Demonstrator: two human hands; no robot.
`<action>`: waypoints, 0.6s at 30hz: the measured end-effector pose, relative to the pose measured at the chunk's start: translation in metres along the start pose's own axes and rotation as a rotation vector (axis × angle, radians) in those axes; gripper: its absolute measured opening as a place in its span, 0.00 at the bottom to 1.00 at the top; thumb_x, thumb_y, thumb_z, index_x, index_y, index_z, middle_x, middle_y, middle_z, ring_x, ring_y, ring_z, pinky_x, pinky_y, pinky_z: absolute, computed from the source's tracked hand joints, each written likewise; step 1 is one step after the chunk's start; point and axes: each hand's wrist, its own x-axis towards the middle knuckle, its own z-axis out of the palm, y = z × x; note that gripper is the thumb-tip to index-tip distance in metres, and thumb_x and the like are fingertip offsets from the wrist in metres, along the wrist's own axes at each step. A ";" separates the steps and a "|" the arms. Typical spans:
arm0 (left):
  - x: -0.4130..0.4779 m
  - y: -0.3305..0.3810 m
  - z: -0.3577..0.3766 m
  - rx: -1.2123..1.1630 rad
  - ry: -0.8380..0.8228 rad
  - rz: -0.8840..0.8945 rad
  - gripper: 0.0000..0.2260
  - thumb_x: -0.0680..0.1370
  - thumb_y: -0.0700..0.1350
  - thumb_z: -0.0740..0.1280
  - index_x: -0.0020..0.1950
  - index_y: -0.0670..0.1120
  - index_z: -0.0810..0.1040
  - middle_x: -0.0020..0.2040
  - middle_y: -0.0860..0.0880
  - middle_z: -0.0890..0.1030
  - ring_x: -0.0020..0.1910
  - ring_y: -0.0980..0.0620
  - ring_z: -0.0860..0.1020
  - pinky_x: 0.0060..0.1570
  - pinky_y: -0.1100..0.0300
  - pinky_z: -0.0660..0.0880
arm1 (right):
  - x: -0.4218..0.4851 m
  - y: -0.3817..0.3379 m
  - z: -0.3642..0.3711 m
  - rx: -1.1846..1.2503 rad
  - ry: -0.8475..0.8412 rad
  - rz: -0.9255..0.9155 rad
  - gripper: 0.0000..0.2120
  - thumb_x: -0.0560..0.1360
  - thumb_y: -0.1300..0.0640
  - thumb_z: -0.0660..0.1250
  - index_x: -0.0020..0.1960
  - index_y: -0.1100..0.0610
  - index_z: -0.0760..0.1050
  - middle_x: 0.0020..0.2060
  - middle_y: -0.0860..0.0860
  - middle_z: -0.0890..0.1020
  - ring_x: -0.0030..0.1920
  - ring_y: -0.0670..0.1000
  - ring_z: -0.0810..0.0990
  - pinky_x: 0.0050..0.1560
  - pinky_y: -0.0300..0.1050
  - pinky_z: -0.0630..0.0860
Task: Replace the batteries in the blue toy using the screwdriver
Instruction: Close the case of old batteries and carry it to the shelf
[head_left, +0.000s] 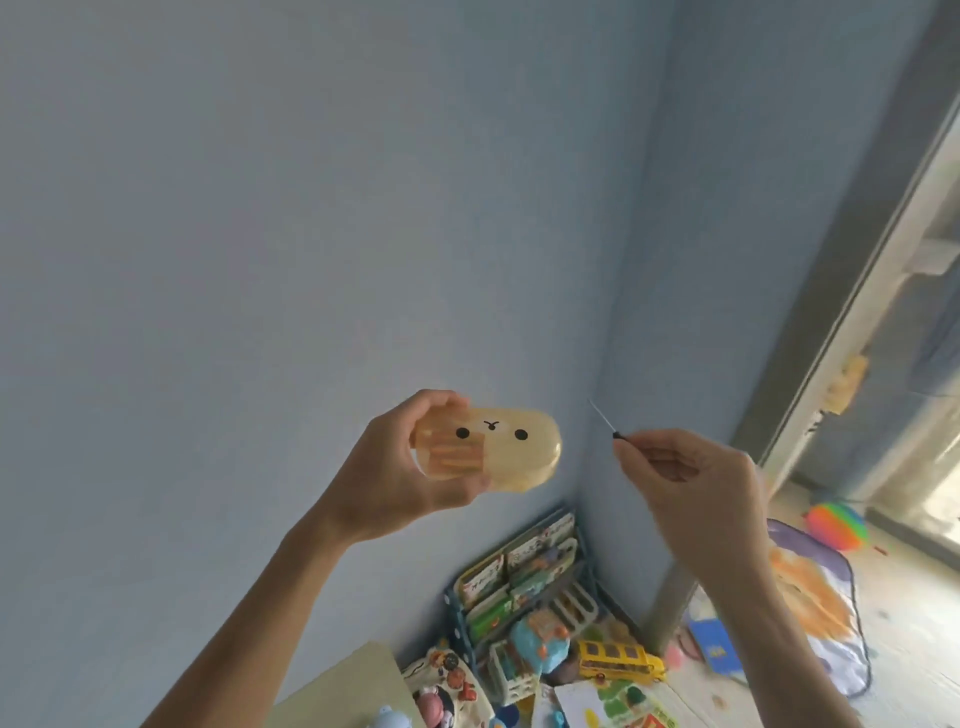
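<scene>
My left hand is raised in front of the blue wall and grips a translucent yellow oval case with a small animal face printed on it; orange pieces show through its left half. To its right, my right hand pinches a thin screwdriver whose metal shaft points up and left, apart from the case. A blue toy with orange knobs lies far below among other toys on the floor.
A blue book rack stands in the wall corner. Around it lie a yellow toy bus, a bag of small toys and a printed mat. A rainbow ball sits near the window frame at right.
</scene>
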 end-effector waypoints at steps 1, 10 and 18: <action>0.013 0.006 0.021 -0.017 -0.042 0.023 0.33 0.62 0.55 0.83 0.65 0.57 0.78 0.58 0.60 0.86 0.58 0.58 0.85 0.57 0.67 0.78 | 0.003 0.008 -0.020 -0.023 0.045 0.015 0.06 0.73 0.55 0.79 0.41 0.44 0.87 0.35 0.35 0.88 0.36 0.38 0.87 0.43 0.31 0.81; 0.117 0.085 0.243 -0.112 -0.393 0.234 0.32 0.68 0.41 0.85 0.69 0.48 0.77 0.60 0.53 0.86 0.56 0.59 0.86 0.51 0.68 0.81 | 0.024 0.089 -0.220 -0.376 0.444 0.136 0.02 0.74 0.53 0.77 0.44 0.47 0.88 0.34 0.40 0.86 0.37 0.35 0.84 0.48 0.36 0.78; 0.198 0.174 0.445 -0.182 -0.560 0.335 0.34 0.65 0.50 0.86 0.69 0.51 0.77 0.58 0.55 0.86 0.54 0.60 0.87 0.52 0.62 0.84 | 0.069 0.164 -0.393 -0.421 0.641 0.204 0.08 0.73 0.55 0.77 0.39 0.43 0.86 0.31 0.44 0.86 0.40 0.47 0.87 0.50 0.47 0.80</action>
